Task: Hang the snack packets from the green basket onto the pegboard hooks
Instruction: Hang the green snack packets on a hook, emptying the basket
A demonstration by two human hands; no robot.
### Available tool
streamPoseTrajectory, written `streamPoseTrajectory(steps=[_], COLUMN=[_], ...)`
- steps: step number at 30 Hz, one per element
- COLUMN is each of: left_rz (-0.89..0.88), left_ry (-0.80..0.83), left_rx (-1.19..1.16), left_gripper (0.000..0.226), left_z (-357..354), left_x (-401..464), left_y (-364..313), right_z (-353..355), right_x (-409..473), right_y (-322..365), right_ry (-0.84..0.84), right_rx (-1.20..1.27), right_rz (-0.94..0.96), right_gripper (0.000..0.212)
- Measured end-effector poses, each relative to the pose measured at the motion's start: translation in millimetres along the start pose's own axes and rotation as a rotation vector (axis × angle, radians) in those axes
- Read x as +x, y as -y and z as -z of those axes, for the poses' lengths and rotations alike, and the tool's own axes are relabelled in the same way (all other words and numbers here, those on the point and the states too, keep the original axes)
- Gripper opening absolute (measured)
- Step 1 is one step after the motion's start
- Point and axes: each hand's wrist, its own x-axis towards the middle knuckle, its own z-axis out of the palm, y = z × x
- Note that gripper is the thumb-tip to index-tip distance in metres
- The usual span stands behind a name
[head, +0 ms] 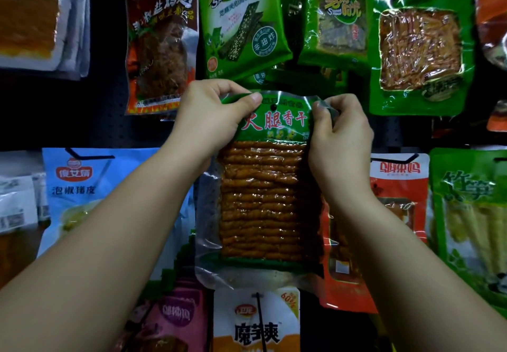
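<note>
The green-topped snack packet (pixel 260 187) is a clear vacuum pouch holding a stack of brown-orange strips laid crosswise, one above another, filling its window from just under the green header down to a green band near the bottom seal. Red characters run across the header, and a small round hang hole sits near the top edge, midway between the two hands.

The left hand (pixel 211 121) grips the packet's upper left corner: the thumb lies flat across the front of the header and the other fingers curl behind the top edge. The right hand (pixel 340 137) pinches the upper right corner, where the clear film folds over under its fingers (pixel 322 113). Both hands are clamped on the packet, with the header stretched between them.

The packet hangs upright, long axis vertical, header up and printed face toward the camera, in front of the dark pegboard (pixel 82 121) in the gap between rows of hung goods. Whether a hook passes through the hole cannot be told.

Above it hang green seaweed packets (pixel 241 22). Upper left is a dark red packet (pixel 162 41), upper right a green packet of brown strips (pixel 419 49). A pale blue packet (pixel 82 187) hangs lower left, a red-orange one (pixel 397 187) just right of the held packet, and a bamboo shoot packet (pixel 472 214) beyond. Its bottom seal overlaps a white and orange packet (pixel 258 321) on a black hook (pixel 259 313).
</note>
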Motion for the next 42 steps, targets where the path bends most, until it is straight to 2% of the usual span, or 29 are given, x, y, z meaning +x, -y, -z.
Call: streamPoseTrajectory(steps=[4, 8, 11, 13, 15, 17, 21, 26, 28, 32, 37, 42], left_rz=[-0.004, 0.042, 0.085, 0.117, 0.141, 0.189, 0.293, 0.366, 0.380, 0.374, 0.439, 0.512], left_ry=[0.009, 0.040, 0.009, -0.013, -0.045, -0.042, -0.043, -0.035, -0.032, -0.053, -0.093, -0.088], left_rx=[0.049, 0.103, 0.097, 0.055, 0.005, -0.054, -0.063, 0.032, 0.053, -0.011, -0.104, -0.070], left_gripper=[0.011, 0.010, 0.011, 0.012, 0.013, 0.017, 0.017, 0.039, 0.035, 0.010, 0.009, 0.004], left_z=[-1.6, -3.1, -7.4, -10.4, -11.2, -9.4, -4.1, -7.0, -9.9, -13.9, -13.8, -13.5], left_x=[3.1, 1.0, -0.3, -0.7, -2.2, -6.4, -12.8, -7.5, -7.3, -18.7, -67.2, -121.8], left_y=[6.5, 27.8, 43.1, 50.0, 58.8, 71.8, 102.0, 122.8, 129.5, 138.3, 159.2, 186.7], right_z=[-0.1, -3.0, -6.1, -6.3, -6.3, -8.6, -23.1, -42.4, -46.3, -46.9, -33.4, -26.9], right_x=[0.6, -14.6, -31.4, -40.4, -46.4, -52.5, -58.1, -49.7, -48.7, -59.7, -108.8, -152.0], right_y=[-2.7, -10.8, -20.2, -30.5, -43.6, -58.7, -79.0, -98.4, -104.5, -116.8, -130.5, -140.9], right_ry=[0.053, 0.130, 0.158, 0.178, 0.257, 0.328, 0.366, 0.355, 0.348, 0.323, 0.403, 0.464], right_rx=[-0.037, -0.056, -0.054, 0.028, 0.220, 0.256, 0.123, 0.034, 0.008, 0.099, 0.208, 0.251], right_rz=[0.001, 0.019, 0.021, -0.096, -0.337, -0.506, -0.539, -0.565, -0.572, -0.642, -0.701, -0.779], right_gripper=[0.003, 0.014, 0.013, 0.009, 0.023, 0.037, 0.044, 0.048, 0.046, 0.051, 0.036, 0.029])
